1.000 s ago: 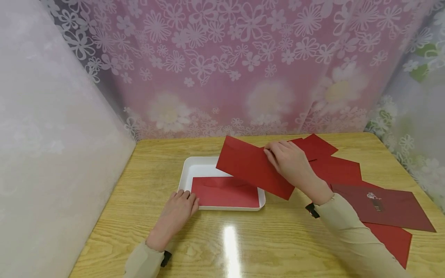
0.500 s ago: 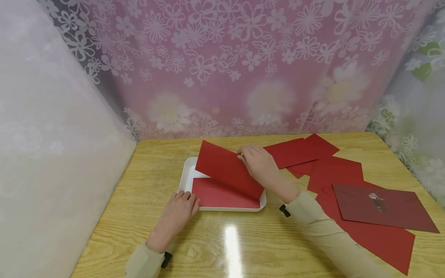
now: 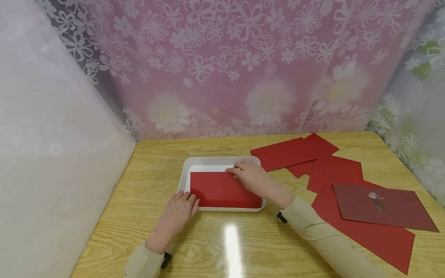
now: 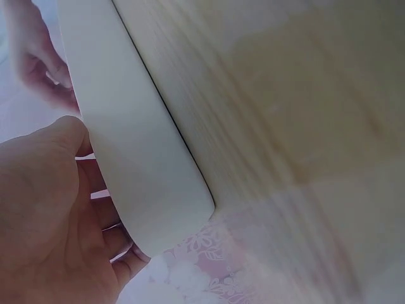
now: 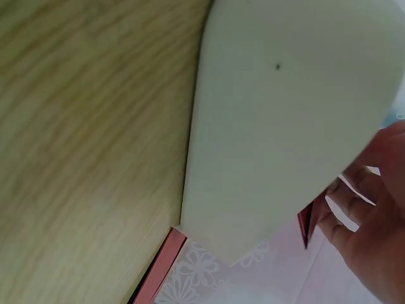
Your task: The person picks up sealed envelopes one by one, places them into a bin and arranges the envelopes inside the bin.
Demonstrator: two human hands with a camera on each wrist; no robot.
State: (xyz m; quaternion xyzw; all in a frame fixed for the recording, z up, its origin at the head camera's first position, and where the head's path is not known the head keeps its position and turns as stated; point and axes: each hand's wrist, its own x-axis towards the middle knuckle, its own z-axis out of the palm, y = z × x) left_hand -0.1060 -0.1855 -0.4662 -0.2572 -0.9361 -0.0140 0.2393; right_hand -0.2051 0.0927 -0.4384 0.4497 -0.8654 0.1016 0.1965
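Pinching far edge of red envelope [image 3: 222, 189], inside white tray [image 3: 205, 168], with right hand [image 3: 253, 178]; gripping near-left rim with left hand [image 3: 178, 208]. Could settle askew or ride up wall if released unevenly.

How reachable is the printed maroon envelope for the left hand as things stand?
Probably not directly: the left hand grips the white tray at its near-left corner, and the right sleeve crosses the way to the maroon envelope. The envelope itself looks uncovered, partly atop a red envelope.
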